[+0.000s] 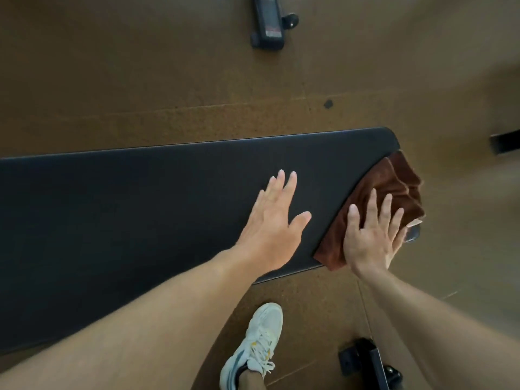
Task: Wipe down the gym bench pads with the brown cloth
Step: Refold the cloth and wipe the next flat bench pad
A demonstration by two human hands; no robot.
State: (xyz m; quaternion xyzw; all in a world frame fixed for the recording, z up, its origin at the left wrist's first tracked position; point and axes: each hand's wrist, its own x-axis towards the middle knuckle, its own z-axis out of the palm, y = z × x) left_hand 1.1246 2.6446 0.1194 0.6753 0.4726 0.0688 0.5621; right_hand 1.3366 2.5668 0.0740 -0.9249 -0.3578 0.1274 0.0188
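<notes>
A long black bench pad point(140, 209) runs across the view from the left edge to its rounded right end. The brown cloth point(394, 187) lies bunched over that right end, partly hanging past the edge. My right hand point(371, 237) presses flat on the cloth with fingers spread and straight. My left hand point(274, 220) rests flat on the bare pad just left of the cloth, fingers straight, holding nothing.
Brown speckled gym floor point(168, 88) surrounds the bench. A black bench foot with a wheel point(268, 22) stands at the top. Another black frame foot point(368, 364) sits at the bottom right, beside my white sneaker point(259, 342). A dark object point(505, 142) shows at the right edge.
</notes>
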